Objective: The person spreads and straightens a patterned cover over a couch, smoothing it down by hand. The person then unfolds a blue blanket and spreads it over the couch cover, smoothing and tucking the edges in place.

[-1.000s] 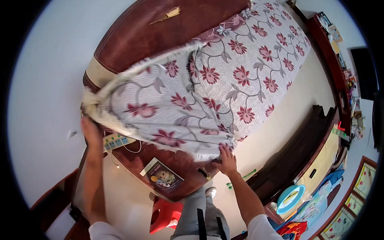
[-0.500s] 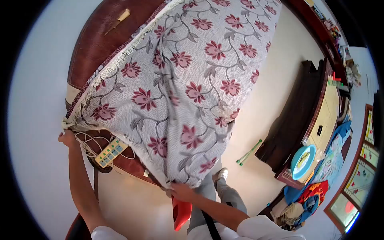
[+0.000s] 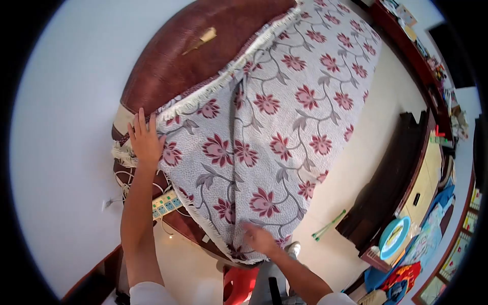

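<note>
A pale floral cover (image 3: 277, 168) with a white fringe lies over part of a brown leather sofa (image 3: 168, 61). My left hand (image 3: 146, 140) rests flat with fingers spread on the cover's fringed edge, at the sofa's left corner. Above the cover's near end is my right hand (image 3: 260, 239), its fingers blurred; whether they touch the fabric I cannot tell. A long fold runs down the cover towards that hand. Just below the left fringe, a power strip (image 3: 166, 204) with white cables sits on the leather, partly hidden by the cover.
A red plastic stool (image 3: 239, 284) stands near my legs. To the right are a dark wooden bench (image 3: 386, 178), a blue basin (image 3: 394, 238) and a pile of clothes (image 3: 401, 279). Green sticks (image 3: 328, 226) lie on the tiled floor. A white wall (image 3: 66, 127) is at left.
My left hand has let go of the cover's corner and now lies flat farther up its edge. My right hand has released the near corner and moved onto the cover. The view has shifted.
</note>
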